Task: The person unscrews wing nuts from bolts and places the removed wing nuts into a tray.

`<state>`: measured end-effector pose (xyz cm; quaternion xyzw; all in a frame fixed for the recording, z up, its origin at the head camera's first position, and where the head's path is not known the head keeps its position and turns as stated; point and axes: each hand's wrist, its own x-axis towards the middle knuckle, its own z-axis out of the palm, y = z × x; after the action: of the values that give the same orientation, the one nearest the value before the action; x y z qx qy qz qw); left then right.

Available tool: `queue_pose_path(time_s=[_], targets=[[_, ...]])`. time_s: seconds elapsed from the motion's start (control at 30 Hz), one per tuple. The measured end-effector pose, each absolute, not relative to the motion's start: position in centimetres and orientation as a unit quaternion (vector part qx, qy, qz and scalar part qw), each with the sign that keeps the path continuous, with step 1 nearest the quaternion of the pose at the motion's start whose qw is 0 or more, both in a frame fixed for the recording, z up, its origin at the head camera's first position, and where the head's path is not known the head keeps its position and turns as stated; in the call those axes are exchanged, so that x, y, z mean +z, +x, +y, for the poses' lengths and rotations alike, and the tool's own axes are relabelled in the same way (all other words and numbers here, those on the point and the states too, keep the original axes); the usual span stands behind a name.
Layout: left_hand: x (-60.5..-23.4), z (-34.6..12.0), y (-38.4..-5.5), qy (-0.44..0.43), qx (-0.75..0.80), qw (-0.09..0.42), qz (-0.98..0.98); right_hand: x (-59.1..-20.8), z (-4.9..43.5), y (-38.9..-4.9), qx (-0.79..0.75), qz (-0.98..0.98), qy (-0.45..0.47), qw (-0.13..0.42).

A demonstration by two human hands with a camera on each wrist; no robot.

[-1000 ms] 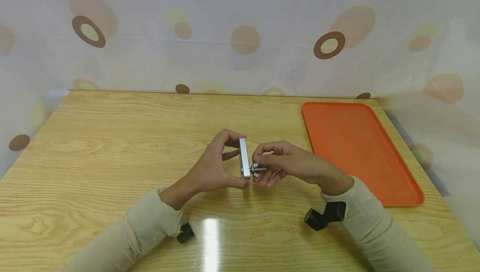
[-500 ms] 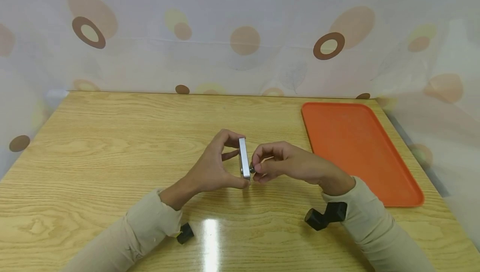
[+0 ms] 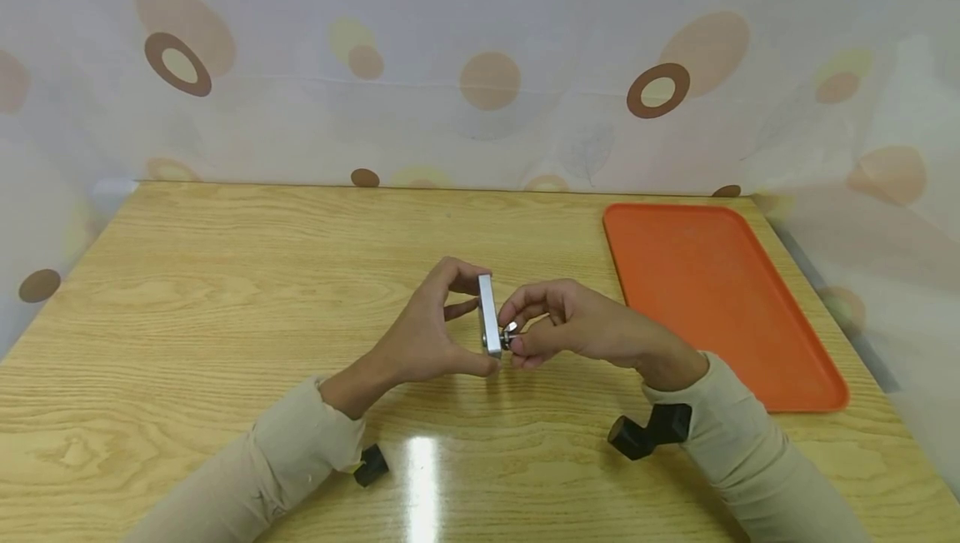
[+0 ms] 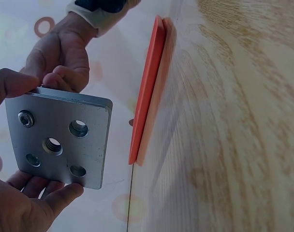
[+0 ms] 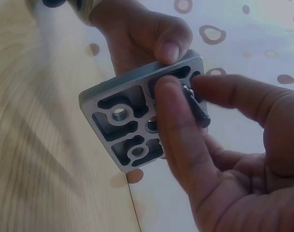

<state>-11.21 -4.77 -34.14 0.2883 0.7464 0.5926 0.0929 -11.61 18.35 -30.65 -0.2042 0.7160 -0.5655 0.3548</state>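
Observation:
My left hand [image 3: 427,343] grips a square silver metal plate [image 3: 489,314] by opposite edges, holding it upright above the table. In the left wrist view the plate's flat face [image 4: 91,150] shows several holes, and a bolt head [image 4: 26,119] fills one corner hole. Ribs and hollows mark the other face [image 5: 110,99] in the right wrist view. From that side juts the bolt's threaded shaft [image 5: 200,115]. A wing nut [image 3: 512,327] sits on the bolt close to the plate. My right hand [image 3: 585,326] has thumb and fingers around the wing nut, partly hiding it.
An orange tray [image 3: 697,276] lies at the right side of the wooden table [image 3: 225,276]. Behind the table hangs a patterned cloth [image 3: 420,110]. Black wrist devices [image 3: 648,431] are strapped at both sleeves.
The right fingers have closed in from around the bolt's end onto the wing nut, and its wings stand at a different angle. The left hand and plate have stayed put.

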Motion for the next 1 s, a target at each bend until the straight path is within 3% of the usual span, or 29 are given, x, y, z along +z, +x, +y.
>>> queue_pose_path(time_s=[0.17, 0.33, 0.53, 1.0], targets=[[-34.19, -4.73, -11.27, 0.291, 0.592, 0.091, 0.746, -30.83, 18.48, -11.91, -0.567, 0.728, -0.159, 0.352], [-34.26, -4.71, -11.27, 0.289, 0.595, 0.095, 0.744, -31.23, 18.41, -12.22, -0.583, 0.701, -0.128, 0.39], [-34.28, -4.78, -11.28, 0.29, 0.594, 0.097, 0.744, -31.44, 18.28, -12.23, -0.589, 0.681, -0.124, 0.417], [-34.25, -4.81, -11.28, 0.284, 0.596, 0.102, 0.744, -30.85, 18.44, -11.97, -0.595, 0.673, -0.151, 0.413]])
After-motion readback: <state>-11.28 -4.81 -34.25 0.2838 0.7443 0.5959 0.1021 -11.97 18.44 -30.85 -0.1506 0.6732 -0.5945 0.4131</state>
